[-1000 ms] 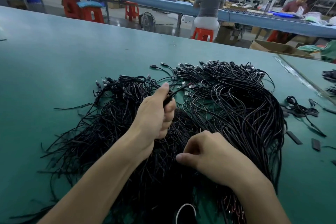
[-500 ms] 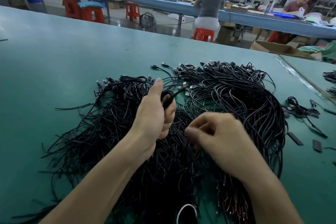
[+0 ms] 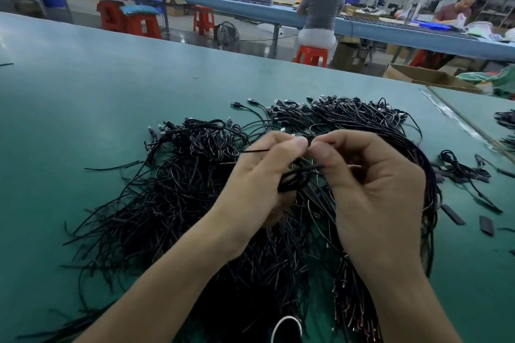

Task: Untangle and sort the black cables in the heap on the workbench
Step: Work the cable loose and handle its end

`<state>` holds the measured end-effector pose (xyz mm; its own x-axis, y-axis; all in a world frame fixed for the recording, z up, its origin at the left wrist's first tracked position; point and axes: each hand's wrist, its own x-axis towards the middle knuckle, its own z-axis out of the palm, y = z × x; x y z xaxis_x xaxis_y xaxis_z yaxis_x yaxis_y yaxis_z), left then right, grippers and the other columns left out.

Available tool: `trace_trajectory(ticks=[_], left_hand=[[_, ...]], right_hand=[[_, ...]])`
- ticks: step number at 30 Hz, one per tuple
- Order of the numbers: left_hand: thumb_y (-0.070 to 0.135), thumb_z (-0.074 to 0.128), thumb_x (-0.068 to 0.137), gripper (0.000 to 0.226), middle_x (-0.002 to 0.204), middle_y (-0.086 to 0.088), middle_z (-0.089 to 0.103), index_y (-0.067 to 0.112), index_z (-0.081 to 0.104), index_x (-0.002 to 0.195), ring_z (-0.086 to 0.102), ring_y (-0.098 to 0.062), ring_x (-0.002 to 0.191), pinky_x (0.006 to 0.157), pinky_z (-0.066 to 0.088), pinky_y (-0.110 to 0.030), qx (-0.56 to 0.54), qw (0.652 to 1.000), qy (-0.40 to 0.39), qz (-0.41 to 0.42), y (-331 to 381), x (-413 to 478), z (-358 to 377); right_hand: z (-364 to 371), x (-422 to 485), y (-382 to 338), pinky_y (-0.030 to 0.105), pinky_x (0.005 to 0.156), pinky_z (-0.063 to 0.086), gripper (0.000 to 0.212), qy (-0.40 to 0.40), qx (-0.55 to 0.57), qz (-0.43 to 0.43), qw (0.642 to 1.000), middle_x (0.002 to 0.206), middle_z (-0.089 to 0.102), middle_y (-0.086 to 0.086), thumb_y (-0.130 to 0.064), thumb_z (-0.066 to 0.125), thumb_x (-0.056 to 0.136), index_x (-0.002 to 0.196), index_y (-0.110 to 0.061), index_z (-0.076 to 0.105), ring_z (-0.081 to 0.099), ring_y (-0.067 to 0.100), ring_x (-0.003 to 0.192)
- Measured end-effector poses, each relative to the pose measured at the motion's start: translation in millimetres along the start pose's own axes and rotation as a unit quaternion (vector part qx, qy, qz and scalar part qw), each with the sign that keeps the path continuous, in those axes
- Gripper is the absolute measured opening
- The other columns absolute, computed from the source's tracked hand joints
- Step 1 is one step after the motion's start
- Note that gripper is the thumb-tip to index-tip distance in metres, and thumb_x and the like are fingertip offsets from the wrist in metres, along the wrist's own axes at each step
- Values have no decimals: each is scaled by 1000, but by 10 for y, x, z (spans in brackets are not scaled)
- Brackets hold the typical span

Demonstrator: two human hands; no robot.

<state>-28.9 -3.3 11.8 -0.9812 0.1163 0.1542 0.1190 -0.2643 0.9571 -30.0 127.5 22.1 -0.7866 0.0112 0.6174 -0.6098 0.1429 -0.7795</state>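
A large heap of thin black cables (image 3: 178,203) with small plug ends spreads over the green workbench (image 3: 83,108). Its right part (image 3: 362,117) lies in more ordered loops. Above the middle of the heap, my left hand (image 3: 259,175) grips a small bundle of black cable (image 3: 292,179) in its curled fingers. My right hand (image 3: 370,181) meets it thumb to thumb and pinches a strand of the same bundle. What the right fingertips hold is partly hidden by the hand.
A small separate cable bunch (image 3: 462,170) and short black strips (image 3: 452,214) lie on the bench at the right. A white ring (image 3: 287,328) shows at the bottom edge. Beyond the bench are red stools, a blue bench and two seated people (image 3: 320,8).
My right hand rose from the lower heap up to my left hand and took hold of the bundle there. The left hand stayed roughly in place with its cable.
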Motion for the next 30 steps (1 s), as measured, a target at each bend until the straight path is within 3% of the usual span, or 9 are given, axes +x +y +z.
trace_trajectory(ticks=[2,6,10,14,17,19,22,25,30], left_hand=[[39,44,102,31,42,6,36,17,65,95,23,-8,30,38,23,-11,-4,999,32,42,-19,15,-18],[48,35,101,49,40,4,39,23,76,93,27,-8,30,39,25,-14,-8,989,98,108,-45,24,-37],[55,32,97,62,45,10,46,18,78,82,28,-5,32,37,26,-16,-3,982,145,119,-77,39,-42],[59,32,97,62,52,-3,36,22,78,81,23,-9,34,37,24,-18,-14,984,146,100,-104,52,-25],[61,32,96,64,48,2,44,20,78,77,28,-9,33,36,25,-18,0,984,150,95,-129,61,-25],[61,33,97,66,49,3,53,21,77,69,37,-8,35,35,29,-20,19,983,162,85,-139,65,-20],[64,38,94,69,49,2,55,16,67,54,44,-12,41,40,31,-24,68,978,181,78,-145,80,-33],[61,45,96,67,41,4,30,19,39,43,26,-14,37,42,20,-24,88,980,173,39,-142,93,-41],[60,43,97,66,39,8,31,23,51,43,25,-7,32,39,21,-12,58,983,53,-165,-80,42,-71]], right_hand=[[-13,-8,-11,37,55,49,10,-31,-18,10,999,80,71,-7,-20,70,87,85,-30,70,59,26,64],[52,-33,-12,9,57,43,23,-123,-7,50,991,73,71,-15,-3,70,88,81,-25,73,62,0,63],[72,-53,16,9,63,45,19,-130,-32,62,989,80,72,-14,-7,73,86,86,-26,76,66,2,73],[81,-65,34,8,63,44,21,-137,-70,61,986,79,71,-13,-7,75,85,86,-28,76,65,2,73],[104,-81,48,7,65,45,25,-135,-98,52,985,81,70,-13,-4,75,85,86,-29,76,66,0,78],[100,-87,45,10,72,49,23,-141,-122,21,982,89,70,-15,-4,75,85,90,-26,77,66,-2,89],[80,-92,41,29,73,55,12,-162,-207,-63,963,89,66,-14,-12,72,89,92,-23,77,64,7,87],[27,-74,39,30,72,51,9,-156,-293,-175,927,89,65,-6,-17,68,89,90,-14,77,56,13,86],[-40,-37,44,23,83,47,7,-167,-270,-208,925,97,64,-4,-15,72,86,85,-11,77,57,15,94]])
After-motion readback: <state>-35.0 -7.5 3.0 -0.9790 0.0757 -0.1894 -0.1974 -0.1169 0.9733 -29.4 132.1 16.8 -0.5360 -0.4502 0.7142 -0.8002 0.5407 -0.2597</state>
